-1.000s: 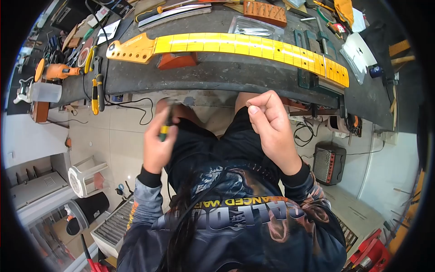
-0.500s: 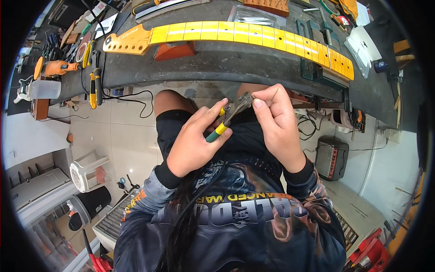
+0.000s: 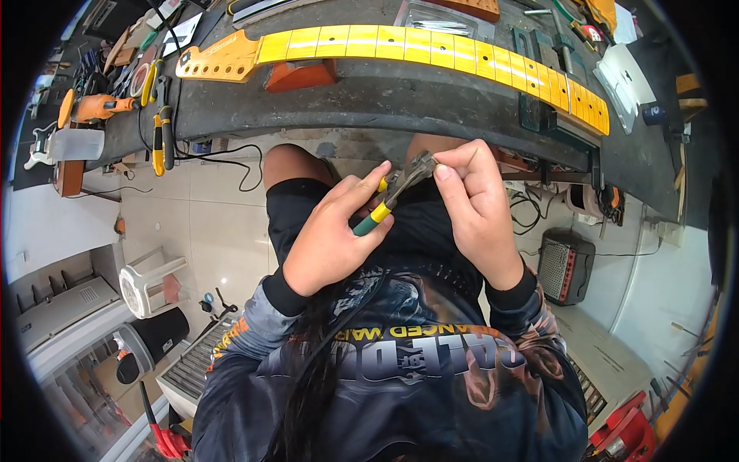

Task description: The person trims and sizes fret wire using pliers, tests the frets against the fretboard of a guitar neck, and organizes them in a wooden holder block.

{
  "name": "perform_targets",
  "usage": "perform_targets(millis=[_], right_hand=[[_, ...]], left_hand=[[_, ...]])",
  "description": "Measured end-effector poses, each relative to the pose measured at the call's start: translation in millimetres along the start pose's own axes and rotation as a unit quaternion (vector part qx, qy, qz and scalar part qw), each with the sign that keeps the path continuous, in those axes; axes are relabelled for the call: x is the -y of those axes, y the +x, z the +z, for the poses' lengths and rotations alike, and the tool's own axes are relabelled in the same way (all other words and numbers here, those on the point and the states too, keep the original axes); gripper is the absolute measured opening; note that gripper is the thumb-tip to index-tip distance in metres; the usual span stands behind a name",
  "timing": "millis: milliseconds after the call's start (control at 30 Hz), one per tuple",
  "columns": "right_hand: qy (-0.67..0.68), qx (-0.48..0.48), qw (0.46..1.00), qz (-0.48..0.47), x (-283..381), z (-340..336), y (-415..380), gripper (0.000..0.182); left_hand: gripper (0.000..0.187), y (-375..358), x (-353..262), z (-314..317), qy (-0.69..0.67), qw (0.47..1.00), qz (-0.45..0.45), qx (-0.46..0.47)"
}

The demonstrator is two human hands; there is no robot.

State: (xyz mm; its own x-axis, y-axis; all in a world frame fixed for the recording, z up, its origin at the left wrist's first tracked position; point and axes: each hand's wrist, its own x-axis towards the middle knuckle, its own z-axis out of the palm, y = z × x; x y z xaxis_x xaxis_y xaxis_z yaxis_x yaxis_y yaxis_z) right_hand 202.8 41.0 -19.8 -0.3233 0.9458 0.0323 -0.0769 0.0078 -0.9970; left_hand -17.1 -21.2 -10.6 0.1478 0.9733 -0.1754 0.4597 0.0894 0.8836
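Observation:
My left hand (image 3: pixel 335 231) is wrapped round the green and yellow handles of a pair of pliers (image 3: pixel 379 216), held over my lap. Their dark metal jaws point up and to the right. Just at the jaws, the thumb and forefinger of my right hand (image 3: pixel 476 204) are pinched together. A thin, small piece seems to be between them, too small to name. On the bench beyond lies a yellow guitar neck (image 3: pixel 431 52), its fretboard facing up. The headstock (image 3: pixel 219 58) is at the left, resting near a red-orange support block (image 3: pixel 302 75).
A dark workbench (image 3: pixel 369 104) runs across in front of me. At its left are an orange power tool (image 3: pixel 96 108) and yellow-black pliers (image 3: pixel 162 141). A green metal vise (image 3: pixel 533 112) is under the neck's right end. A small amplifier (image 3: pixel 566 266) stands on the floor.
The view has shifted slightly, so the bench and neck sit a little higher and further right. My hands keep nearly the same hold, with the plier jaws still at my right fingertips.

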Motion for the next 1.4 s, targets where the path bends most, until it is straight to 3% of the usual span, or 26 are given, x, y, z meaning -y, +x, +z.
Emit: perform_targets(millis=[333,433,533,600,667,733,767,800,833,900,1000,1100,1400], right_hand=[[-0.130,-0.010,0.991,-0.036,0,-3,-3,0.008],[-0.151,-0.001,0.988,-0.046,0,-3,-3,0.008],[-0.142,-0.002,0.987,-0.073,-8,-4,-3,0.008],[-0.128,-0.006,0.990,-0.057,-6,-4,-5,0.008],[-0.114,-0.011,0.993,-0.040,-6,-5,-6,0.008],[0.035,0.000,0.999,0.004,-7,-5,-4,0.008],[0.034,0.001,0.999,0.004,-8,-5,-3,0.008],[0.099,0.031,0.994,-0.025,-10,-4,-2,0.008],[0.163,0.060,0.983,-0.052,-11,-4,-1,0.009],[0.161,0.073,0.981,-0.078,-10,-3,1,0.010],[0.159,0.086,0.978,-0.105,-9,-2,-1,0.010],[0.159,0.086,0.978,-0.105,-9,-1,-4,0.009],[0.152,0.065,0.985,-0.054,2,3,-10,0.009]], left_hand=[[0.065,-2,-2,-1,0.015,0.999,-0.029,0.010],[0.061,-4,13,7,-0.006,1.000,0.027,-0.014],[0.048,-7,17,14,-0.016,0.997,0.053,-0.048],[0.037,-12,18,17,-0.107,0.991,-0.056,-0.063],[0.028,-8,19,5,-0.075,0.994,-0.018,-0.073],[0.035,-6,18,1,-0.079,0.995,-0.006,-0.067],[0.044,-4,18,1,-0.027,0.994,0.053,-0.095],[0.055,-3,18,1,0.026,0.986,0.112,-0.123],[0.055,-4,16,0,0.026,0.986,0.113,-0.124],[0.077,-6,10,0,0.044,0.991,0.070,-0.101],[0.084,-6,6,2,0.065,0.985,0.111,-0.113],[0.078,-8,1,0,0.052,0.991,0.092,-0.087],[0.082,-10,-2,-2,0.045,0.994,0.075,-0.059]])
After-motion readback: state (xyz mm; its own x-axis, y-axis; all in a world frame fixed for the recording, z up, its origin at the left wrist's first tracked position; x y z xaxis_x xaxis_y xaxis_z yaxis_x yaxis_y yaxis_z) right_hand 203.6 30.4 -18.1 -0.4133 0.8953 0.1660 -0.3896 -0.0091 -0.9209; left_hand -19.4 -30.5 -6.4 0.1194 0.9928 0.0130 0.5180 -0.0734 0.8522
